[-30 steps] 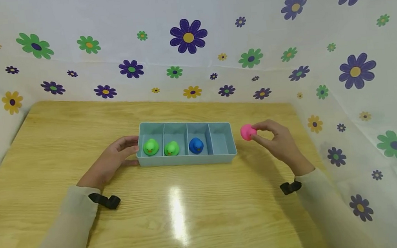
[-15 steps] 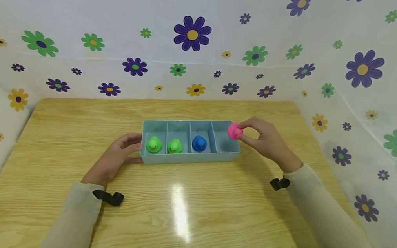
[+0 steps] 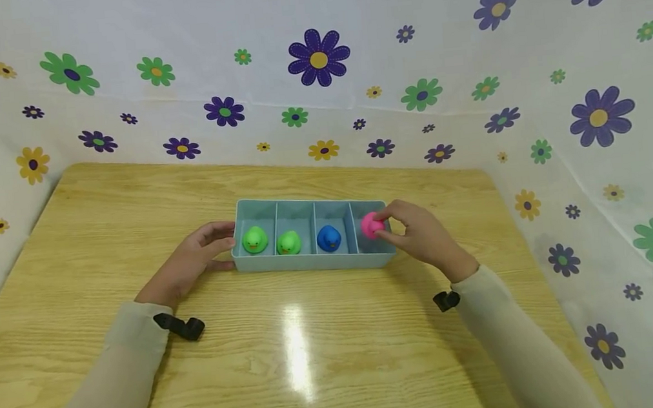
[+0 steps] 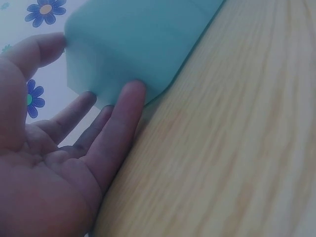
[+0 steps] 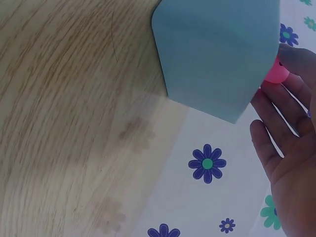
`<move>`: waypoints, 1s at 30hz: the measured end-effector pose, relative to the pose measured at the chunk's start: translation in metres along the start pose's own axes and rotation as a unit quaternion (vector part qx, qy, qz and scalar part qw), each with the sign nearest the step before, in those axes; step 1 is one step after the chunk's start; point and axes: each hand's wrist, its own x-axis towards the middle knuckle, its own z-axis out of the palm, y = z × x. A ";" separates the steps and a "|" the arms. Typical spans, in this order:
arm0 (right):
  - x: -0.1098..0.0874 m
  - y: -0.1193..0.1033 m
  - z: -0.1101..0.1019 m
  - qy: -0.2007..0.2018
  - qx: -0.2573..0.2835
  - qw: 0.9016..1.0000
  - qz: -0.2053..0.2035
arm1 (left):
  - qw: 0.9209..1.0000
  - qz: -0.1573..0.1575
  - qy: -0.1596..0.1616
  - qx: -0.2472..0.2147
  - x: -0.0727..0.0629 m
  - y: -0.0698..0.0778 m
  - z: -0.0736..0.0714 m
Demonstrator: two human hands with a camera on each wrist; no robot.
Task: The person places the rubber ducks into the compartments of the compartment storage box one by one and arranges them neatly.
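A light blue box with a row of compartments lies across the table. The leftmost and second compartments each hold a green rubber duck, and a blue rubber duck sits in the third. Over the rightmost compartment, my right hand pinches a pink rubber duck between thumb and fingers, below rim level or close to it. The right wrist view shows a bit of the pink duck past the box's end wall. My left hand touches the box's left end with fairly straight fingers.
The wooden table extends on every side of the box. A white cloth with printed flowers hangs behind the table and along both sides. Each wrist carries a black strap mount.
My right hand has carried the pink duck leftward from beside the box into the rightmost compartment. The left hand stays at the box's left end. The head view has shifted slightly.
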 end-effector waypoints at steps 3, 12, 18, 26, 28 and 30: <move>0.003 0.000 0.002 -0.010 -0.001 1.000 0.004 | 1.000 -0.001 0.001 -0.003 0.002 0.000 0.000; 0.010 0.003 0.009 -0.033 -0.006 0.999 0.009 | 1.000 -0.004 0.001 -0.012 0.003 -0.002 0.000; 0.013 0.005 0.014 -0.038 -0.008 0.999 0.005 | 1.000 -0.003 0.001 -0.010 0.003 -0.002 0.000; 0.014 0.006 0.016 -0.048 -0.048 0.998 0.004 | 1.000 0.000 0.005 -0.004 0.002 -0.002 0.001; 0.014 0.006 0.016 -0.052 -0.051 0.997 0.004 | 1.000 0.005 0.002 -0.001 0.001 -0.001 0.001; 0.014 0.005 0.016 -0.057 -0.052 0.997 0.008 | 1.000 0.008 0.000 0.001 0.000 -0.001 0.002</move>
